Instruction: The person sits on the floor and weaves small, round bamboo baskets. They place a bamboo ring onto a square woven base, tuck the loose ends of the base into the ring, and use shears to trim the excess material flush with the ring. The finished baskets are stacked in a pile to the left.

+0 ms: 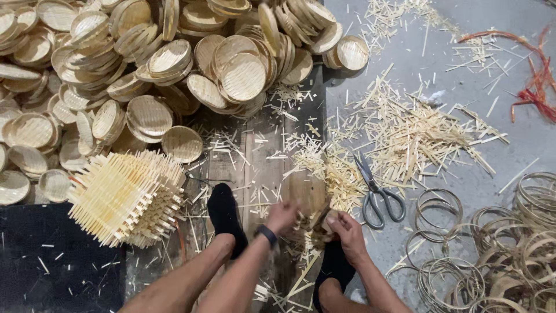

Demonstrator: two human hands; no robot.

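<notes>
Gripping a woven bamboo piece between both hands: left hand closed on its near-left edge, blurred, a dark band at the wrist; right hand closed on its near-right edge, thumb on top. The piece lies on the wooden board, between two feet in black socks.

Handling, as judged: a firm hold from both sides with thumbs near the rim would keep the weave flat and unsplit.

Located from the woven piece:
- Scissors, one pair, just right, blades shut, on the grey floor.
- Bamboo offcuts, loose heap, beyond and right; too many to count.
- Bamboo rings, tangled pile, far right; count uncertain.
- Square woven mats, one stack, left.
- Round woven trays, large heap, beyond left; dozens.
- Red strips, one bundle, far upper right.
</notes>
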